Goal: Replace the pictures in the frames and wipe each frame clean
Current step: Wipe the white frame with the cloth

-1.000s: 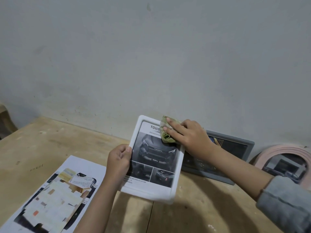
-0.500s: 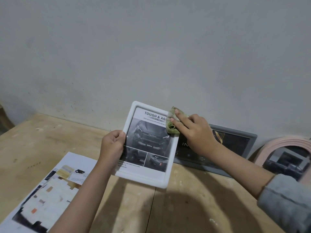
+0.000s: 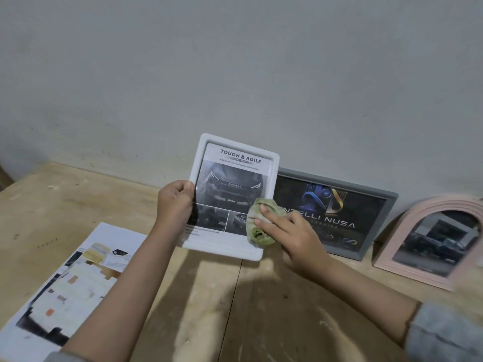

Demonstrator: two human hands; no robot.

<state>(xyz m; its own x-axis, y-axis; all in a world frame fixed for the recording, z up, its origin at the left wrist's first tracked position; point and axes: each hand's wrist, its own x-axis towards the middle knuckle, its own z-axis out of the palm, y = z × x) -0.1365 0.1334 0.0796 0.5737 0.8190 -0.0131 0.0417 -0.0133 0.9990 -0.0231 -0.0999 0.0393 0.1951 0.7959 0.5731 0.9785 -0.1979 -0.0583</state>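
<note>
On the left of the bare wooden table (image 3: 52, 199) lies a loose printed sheet (image 3: 75, 280) of pale blocks on black, likely a picture taken out or waiting. Next, the left hand (image 3: 173, 205) grips the left edge of the white plastic rectangular frame (image 3: 271, 163), held tilted above the table and already carrying a car advert. The right hand (image 3: 292, 231) presses a crumpled green cloth (image 3: 257, 228) on its lower right corner with fingers laid fairly straight, so wiping is under way. The grey frame (image 3: 386, 202) and pink arched frame (image 3: 431, 205) lean on the wall, both filled; whether they are wiped I cannot tell.
</note>
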